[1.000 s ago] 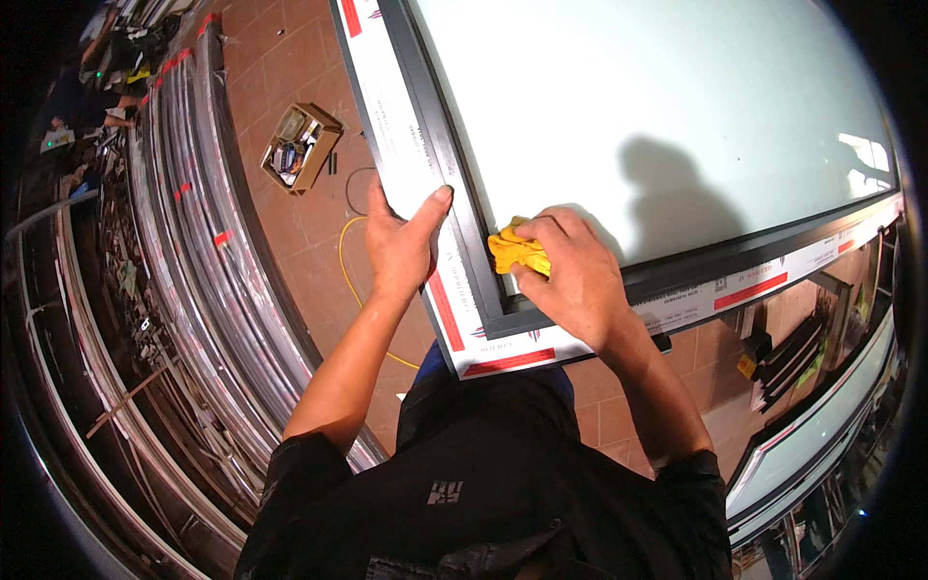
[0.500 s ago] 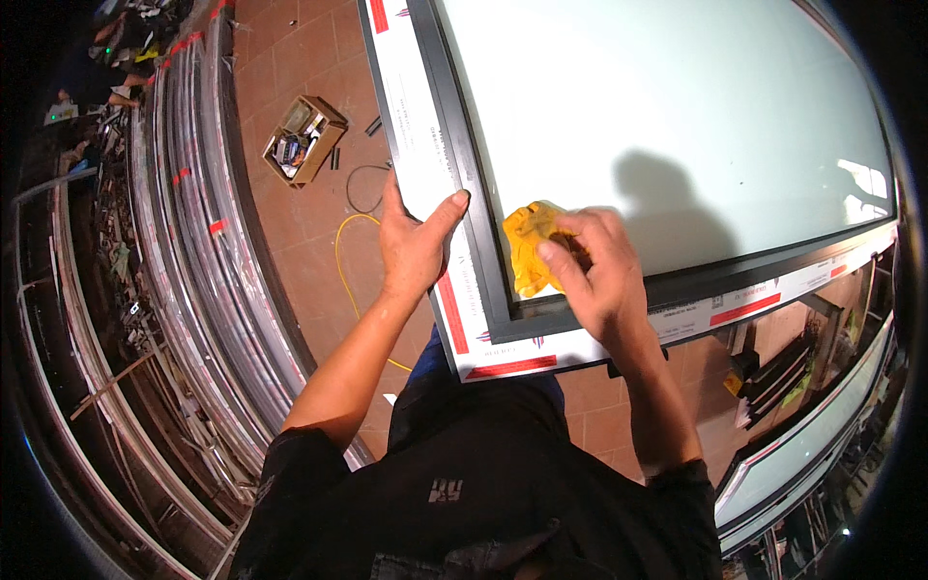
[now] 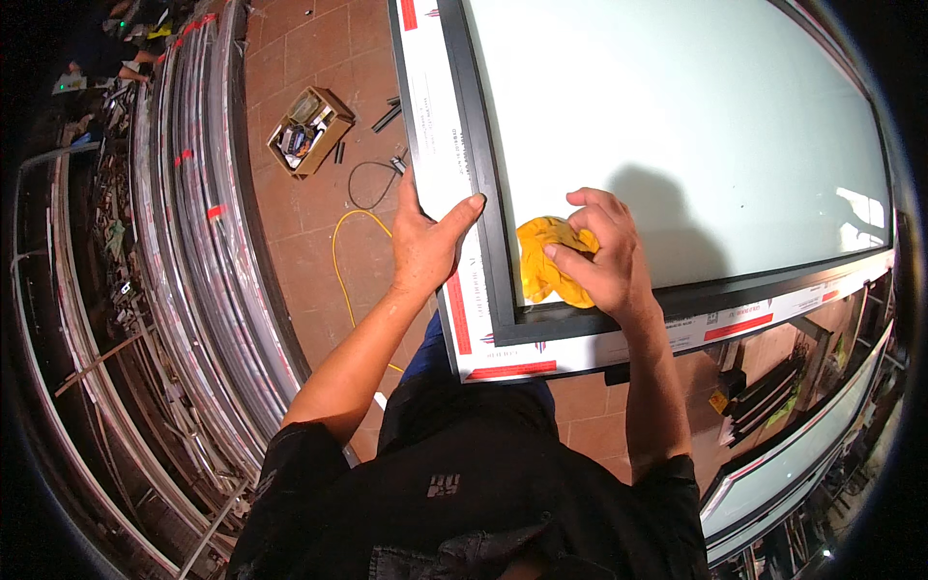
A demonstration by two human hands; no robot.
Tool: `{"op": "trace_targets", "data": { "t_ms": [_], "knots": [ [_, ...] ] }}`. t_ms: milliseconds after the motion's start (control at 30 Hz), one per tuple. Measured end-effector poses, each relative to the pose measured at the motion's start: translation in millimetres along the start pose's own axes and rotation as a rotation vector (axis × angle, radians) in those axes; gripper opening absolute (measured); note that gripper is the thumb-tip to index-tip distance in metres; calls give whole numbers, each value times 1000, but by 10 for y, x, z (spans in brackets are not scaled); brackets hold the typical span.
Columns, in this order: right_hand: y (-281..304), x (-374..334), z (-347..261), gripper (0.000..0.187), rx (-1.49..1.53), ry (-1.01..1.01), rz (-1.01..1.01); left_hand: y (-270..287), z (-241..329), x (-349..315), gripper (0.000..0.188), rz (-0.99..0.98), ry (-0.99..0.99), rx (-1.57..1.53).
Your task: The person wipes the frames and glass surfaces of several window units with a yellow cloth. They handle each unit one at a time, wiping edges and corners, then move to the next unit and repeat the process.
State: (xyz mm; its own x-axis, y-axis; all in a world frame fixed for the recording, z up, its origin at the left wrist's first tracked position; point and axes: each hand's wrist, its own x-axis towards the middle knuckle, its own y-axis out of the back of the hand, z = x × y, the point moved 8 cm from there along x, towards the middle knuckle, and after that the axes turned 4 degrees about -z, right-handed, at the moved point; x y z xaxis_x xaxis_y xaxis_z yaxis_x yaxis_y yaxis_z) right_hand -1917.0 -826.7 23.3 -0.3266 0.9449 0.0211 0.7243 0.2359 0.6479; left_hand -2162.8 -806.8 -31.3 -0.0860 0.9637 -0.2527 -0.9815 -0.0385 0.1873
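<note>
A large pane of pale glass point(image 3: 667, 106) lies before me in a dark frame point(image 3: 488, 145), whose outer sides carry white and red protective film point(image 3: 433, 106). My left hand point(image 3: 425, 249) is wrapped round the frame's left side, thumb on top and fingers hidden beneath. Bunched in my right hand point(image 3: 611, 253) is a yellow cloth point(image 3: 543, 259), pressed on the glass at its near left corner. The thumb and fingers pinch the cloth's right side. A shadow falls on the glass beyond my right hand.
On the tiled floor to the left stand an open cardboard box point(image 3: 309, 133) of small items, dark offcuts point(image 3: 387, 116) and a yellow hose point(image 3: 338, 266). Long wrapped profiles point(image 3: 208, 242) are stacked farther left. Another framed pane point(image 3: 793, 464) leans at the lower right. Another person's arm shows far left.
My right hand and the yellow cloth have shifted slightly right and nearer me, and the cloth is bunched differently. My left hand keeps its hold on the frame. The whole view has shifted a little.
</note>
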Motion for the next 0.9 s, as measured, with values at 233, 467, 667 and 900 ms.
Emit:
{"op": "trace_targets", "data": {
  "t_ms": [233, 467, 667, 900],
  "knots": [
    [427, -81, 108, 20, 1086, -55, 209, -16, -96, 34, 87, 9, -9, -91],
    [580, 6, -241, 16, -183, 28, -94, -3, -68, 8, 89, -3, 22, -64],
    [-287, 109, -43, 21, 245, -121, -228, 0, -3, 10, 85, 2, -8, -56],
    [-377, 45, -176, 24, -3, -270, -110, -57, -33, 11, 80, -20, 35, -179]
  ]
}}
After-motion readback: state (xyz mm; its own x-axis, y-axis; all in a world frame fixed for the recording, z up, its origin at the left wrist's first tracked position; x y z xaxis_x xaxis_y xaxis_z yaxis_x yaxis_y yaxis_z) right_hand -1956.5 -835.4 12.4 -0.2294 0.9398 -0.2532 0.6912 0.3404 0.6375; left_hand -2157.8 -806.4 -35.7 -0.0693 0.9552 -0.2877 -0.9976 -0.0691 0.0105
